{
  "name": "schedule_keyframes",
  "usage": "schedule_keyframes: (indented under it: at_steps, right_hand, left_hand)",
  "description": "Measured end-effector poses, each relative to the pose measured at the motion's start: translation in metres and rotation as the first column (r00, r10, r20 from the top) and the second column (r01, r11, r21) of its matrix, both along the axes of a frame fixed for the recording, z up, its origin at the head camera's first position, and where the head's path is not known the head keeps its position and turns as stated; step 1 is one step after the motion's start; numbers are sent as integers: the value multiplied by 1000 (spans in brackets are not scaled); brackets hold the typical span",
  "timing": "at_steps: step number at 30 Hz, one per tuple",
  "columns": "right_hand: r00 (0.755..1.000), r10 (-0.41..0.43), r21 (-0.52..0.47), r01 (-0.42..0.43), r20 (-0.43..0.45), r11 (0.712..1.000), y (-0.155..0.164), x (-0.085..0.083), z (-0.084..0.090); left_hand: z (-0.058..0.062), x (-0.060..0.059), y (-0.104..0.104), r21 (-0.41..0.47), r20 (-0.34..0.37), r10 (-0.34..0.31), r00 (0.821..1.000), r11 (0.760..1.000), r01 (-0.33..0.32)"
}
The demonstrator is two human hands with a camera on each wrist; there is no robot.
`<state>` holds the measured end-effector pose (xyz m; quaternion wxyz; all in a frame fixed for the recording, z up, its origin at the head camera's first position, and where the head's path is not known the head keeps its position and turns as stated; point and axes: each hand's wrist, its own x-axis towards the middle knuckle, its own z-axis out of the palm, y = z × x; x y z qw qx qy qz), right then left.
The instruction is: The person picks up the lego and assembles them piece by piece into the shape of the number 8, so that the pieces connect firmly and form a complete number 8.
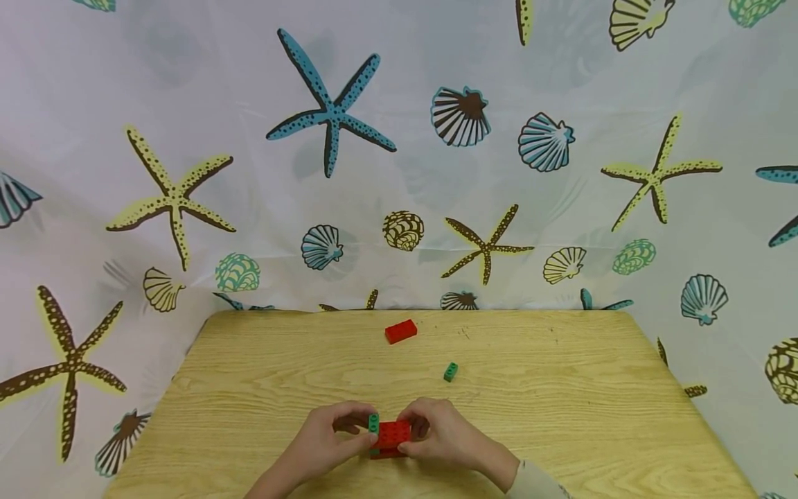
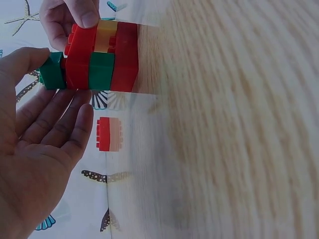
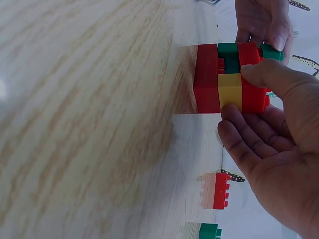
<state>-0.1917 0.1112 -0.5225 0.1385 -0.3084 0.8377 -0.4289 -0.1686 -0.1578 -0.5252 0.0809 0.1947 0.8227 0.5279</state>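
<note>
A stack of bricks [image 1: 393,438], red with green and yellow ones in it, stands on the wooden table [image 1: 561,416] near its front edge. My right hand [image 1: 414,433] grips the stack [image 3: 224,79] from the right, thumb on the top red brick and fingers along its side. My left hand [image 1: 364,431] pinches a small green brick [image 1: 373,423] against the stack's upper left corner. In the left wrist view my thumb touches this green brick [image 2: 51,70] and my fingers lie under the stack [image 2: 102,57].
A loose red brick [image 1: 400,331] lies near the table's far edge. A small green brick [image 1: 451,371] sits between it and my hands. A curtain [image 1: 349,173] printed with starfish and shells hangs behind and around the table.
</note>
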Motion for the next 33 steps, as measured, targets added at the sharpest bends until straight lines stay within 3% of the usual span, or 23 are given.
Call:
schedule_keyframes:
  at_steps: [15, 33]
  right_hand:
    - [1000, -8, 14, 8, 22, 1000, -1, 0, 0]
    - [1000, -7, 12, 7, 13, 1000, 0, -1, 0]
  left_hand:
    - [6, 1, -1, -14, -7, -37, 999, 999, 37]
    - [3, -2, -4, -24, -13, -77, 997, 997, 76]
